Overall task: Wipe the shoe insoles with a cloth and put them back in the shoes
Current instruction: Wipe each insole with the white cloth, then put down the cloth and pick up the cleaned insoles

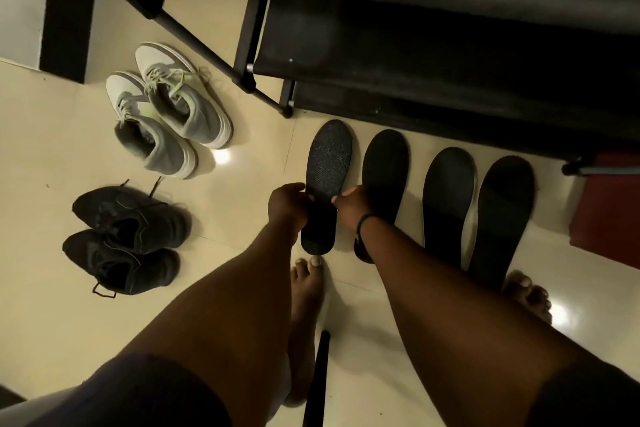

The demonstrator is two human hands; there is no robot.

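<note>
Both forearms reach down from the bottom edge of the view toward the cream tiled floor (52, 135), with dark short sleeves at the very bottom and two bare feet on the tiles below them. Left hand (287, 206) pinches the left edge of a speckled black insole (327, 170), and right hand (353, 204), with a dark band at its wrist, pinches the right edge, so each grip is closed on that same insole near its middle. Whether the insole rests flat on the tiles or is slightly raised cannot be told; its heel end points toward the toes of the left foot (308, 291). Just to its right, three more dark insoles (446, 191) lie side by side on the floor, roughly parallel, their toe ends near the base of a black shoe rack (415, 62). Well to the left, a pair of grey and white sneakers (166, 107) stands side by side with loose laces, and nearer the camera a pair of black sneakers (124, 239) sits on the tiles. A red object (609, 204) shows at the right edge.
</note>
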